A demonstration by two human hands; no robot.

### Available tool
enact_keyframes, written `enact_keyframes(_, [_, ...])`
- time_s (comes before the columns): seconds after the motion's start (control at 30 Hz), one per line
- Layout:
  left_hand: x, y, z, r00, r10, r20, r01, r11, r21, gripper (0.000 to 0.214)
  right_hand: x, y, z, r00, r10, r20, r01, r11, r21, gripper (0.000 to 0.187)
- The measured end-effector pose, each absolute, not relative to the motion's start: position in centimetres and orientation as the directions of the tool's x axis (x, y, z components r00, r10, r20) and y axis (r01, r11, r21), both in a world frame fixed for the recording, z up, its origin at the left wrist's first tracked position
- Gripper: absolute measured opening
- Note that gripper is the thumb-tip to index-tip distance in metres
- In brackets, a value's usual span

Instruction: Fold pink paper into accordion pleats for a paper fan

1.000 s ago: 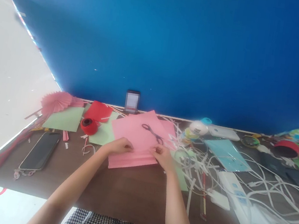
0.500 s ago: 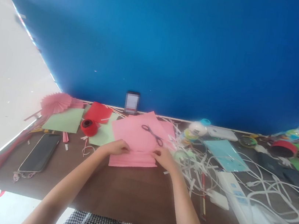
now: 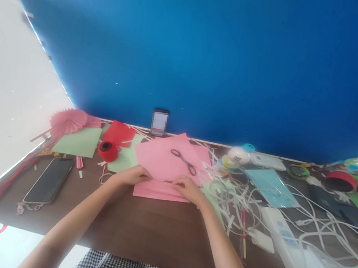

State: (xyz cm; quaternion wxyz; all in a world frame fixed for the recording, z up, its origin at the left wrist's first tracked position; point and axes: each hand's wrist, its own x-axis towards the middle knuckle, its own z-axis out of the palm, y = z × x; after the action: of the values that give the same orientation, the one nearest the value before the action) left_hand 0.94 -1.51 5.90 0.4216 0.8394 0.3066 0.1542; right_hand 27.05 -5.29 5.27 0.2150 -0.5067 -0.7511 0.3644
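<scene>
A pleated pink paper (image 3: 161, 192) lies at the middle of the desk, its folds running sideways. At its upper left edge, the fingers of my left hand (image 3: 136, 175) are closed on the paper. My right hand (image 3: 188, 188) pinches the same edge farther right, a short gap from the left hand. Just beyond the hands, flat pink sheets (image 3: 159, 155) are spread out. Black-handled scissors (image 3: 183, 161) rest on these sheets. The fingertips are partly hidden behind the paper's fold.
To the left are a red ribbon roll (image 3: 108, 151), a green sheet (image 3: 78, 141), a pink paper fan (image 3: 68, 122) and a phone (image 3: 49, 181). On the right, a glue bottle (image 3: 233, 158), white cables (image 3: 321, 234), a power strip (image 3: 284, 237) and paper strips crowd the desk (image 3: 148, 231).
My right hand has slid left along the paper's edge, closer to my left hand. My left hand has shifted slightly, and the view has moved a little.
</scene>
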Motion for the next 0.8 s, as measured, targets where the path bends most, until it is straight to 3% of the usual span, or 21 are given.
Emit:
enact_keyframes(0.23, [0.1, -1.2, 4.2, 0.648, 0.76, -0.052, 0.414, -0.293, 0.862, 0.025, 27.8, -5.0, 4.7, -0.322, 0.947, -0.021, 0.585, 0.181, -0.79, 0.021])
enact_keyframes(0.47, [0.5, -1.4, 2.7, 0.366, 0.928, -0.067, 0.247, -0.027, 0.969, 0.034, 28.2, -5.7, 5.6, -0.293, 0.954, -0.062, 0.594, 0.131, -0.794, 0.024])
enact_keyframes(0.63, [1.2, -1.5, 3.3, 0.437, 0.899, 0.001, 0.272, -0.133, 0.953, 0.026, 27.6, -6.1, 6.5, -0.319, 0.942, -0.103, 0.638, 0.134, -0.758, 0.019])
enact_keyframes(0.73, [2.1, -1.4, 4.2, 0.488, 0.872, 0.028, 0.262, -0.177, 0.949, 0.024, 25.7, -5.9, 7.3, -0.363, 0.93, -0.057, 0.559, 0.169, -0.812, 0.029])
enact_keyframes(0.8, [2.6, -1.5, 4.8, 0.466, 0.883, 0.057, 0.206, -0.17, 0.964, 0.026, 24.4, -5.7, 7.8, -0.391, 0.919, -0.053, 0.539, 0.181, -0.822, 0.025])
